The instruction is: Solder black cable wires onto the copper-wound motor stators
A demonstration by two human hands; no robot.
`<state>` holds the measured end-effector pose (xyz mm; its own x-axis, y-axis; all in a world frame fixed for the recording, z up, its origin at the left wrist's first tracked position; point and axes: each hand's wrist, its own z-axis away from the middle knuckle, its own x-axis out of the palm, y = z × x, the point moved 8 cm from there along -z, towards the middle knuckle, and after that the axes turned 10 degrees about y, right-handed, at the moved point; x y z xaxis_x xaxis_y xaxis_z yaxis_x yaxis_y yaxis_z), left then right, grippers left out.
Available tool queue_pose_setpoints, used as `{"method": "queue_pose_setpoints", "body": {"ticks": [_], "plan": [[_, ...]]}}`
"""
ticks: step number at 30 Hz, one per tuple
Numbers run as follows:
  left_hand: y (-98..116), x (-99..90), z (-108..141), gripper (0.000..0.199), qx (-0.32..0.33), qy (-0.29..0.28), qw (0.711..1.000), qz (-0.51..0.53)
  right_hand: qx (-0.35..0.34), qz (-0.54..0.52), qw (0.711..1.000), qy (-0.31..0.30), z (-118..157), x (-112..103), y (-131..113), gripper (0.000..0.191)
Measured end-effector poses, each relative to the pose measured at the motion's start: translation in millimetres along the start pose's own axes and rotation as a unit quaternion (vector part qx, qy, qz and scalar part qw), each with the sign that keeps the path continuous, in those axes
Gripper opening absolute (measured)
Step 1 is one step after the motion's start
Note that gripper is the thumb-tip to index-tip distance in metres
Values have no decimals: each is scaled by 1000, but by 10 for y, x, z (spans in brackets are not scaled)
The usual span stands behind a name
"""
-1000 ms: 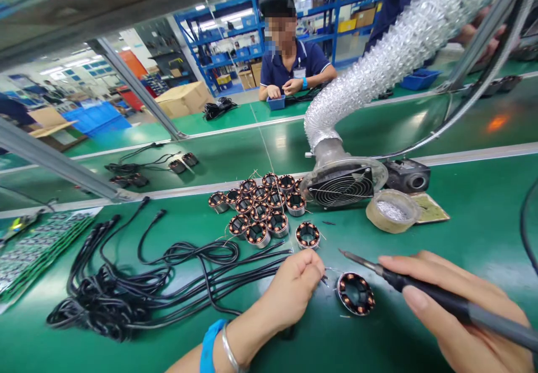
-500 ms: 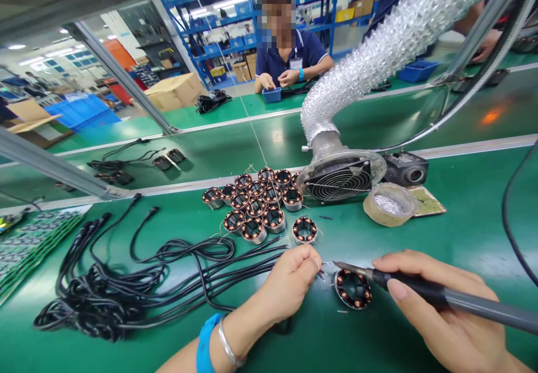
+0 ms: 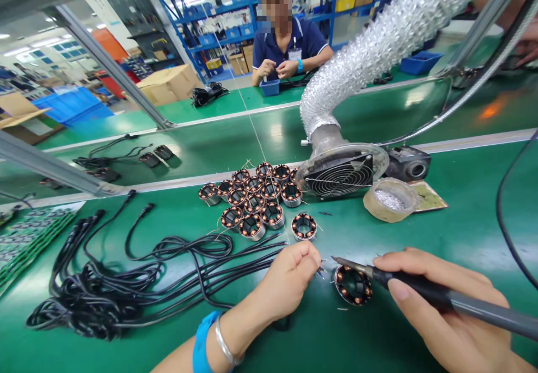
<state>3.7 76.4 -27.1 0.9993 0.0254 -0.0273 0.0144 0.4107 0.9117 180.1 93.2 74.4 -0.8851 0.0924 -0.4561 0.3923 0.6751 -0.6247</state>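
Observation:
My left hand (image 3: 294, 275) is closed in a pinch on thin wires (image 3: 321, 271), whose ends stick out to the right of the fingertips. My right hand (image 3: 454, 305) grips a soldering iron (image 3: 403, 284) with a dark handle. Its tip points left, a little way from the wires. Below the tip a copper-wound motor stator (image 3: 357, 300) lies on the green bench. Another stator (image 3: 304, 227) stands just beyond my left hand, in front of a cluster of several more (image 3: 252, 226).
Black cables (image 3: 96, 305) lie coiled at left, beside green circuit boards (image 3: 37, 244). A fume fan (image 3: 340, 176) with a silver duct (image 3: 361, 64) stands behind. Right of it are a round tub (image 3: 389, 205) and a yellowish pad (image 3: 428, 196). A co-worker (image 3: 290, 53) sits opposite.
The view has shifted slightly, so the background sits a little further left. My hands keep nearly the same pose, wires and soldering iron still held. The co-worker's hand has lifted from the blue bin.

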Motion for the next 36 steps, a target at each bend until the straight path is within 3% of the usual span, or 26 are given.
{"method": "queue_pose_setpoints", "body": {"ticks": [10,17,24,27,32,36], "plan": [[9,-5,-6,22,15,-1,1000,-14,-7,-3,1000,-1,22,8,-29,15],[-11,6,-3,22,11,-4,1000,-18,-40,8,999,-36,-14,81,-177,17],[6,10,-3,21,28,-10,999,-33,-96,14,995,-23,96,86,-352,24],[9,10,-4,19,34,-12,999,-40,-97,17,994,-37,135,118,-345,30],[21,4,0,19,37,-6,998,-47,-130,-10,991,-5,122,58,-315,34],[36,13,-2,20,39,-11,998,-49,-114,-10,993,-6,80,71,-270,34]]}}
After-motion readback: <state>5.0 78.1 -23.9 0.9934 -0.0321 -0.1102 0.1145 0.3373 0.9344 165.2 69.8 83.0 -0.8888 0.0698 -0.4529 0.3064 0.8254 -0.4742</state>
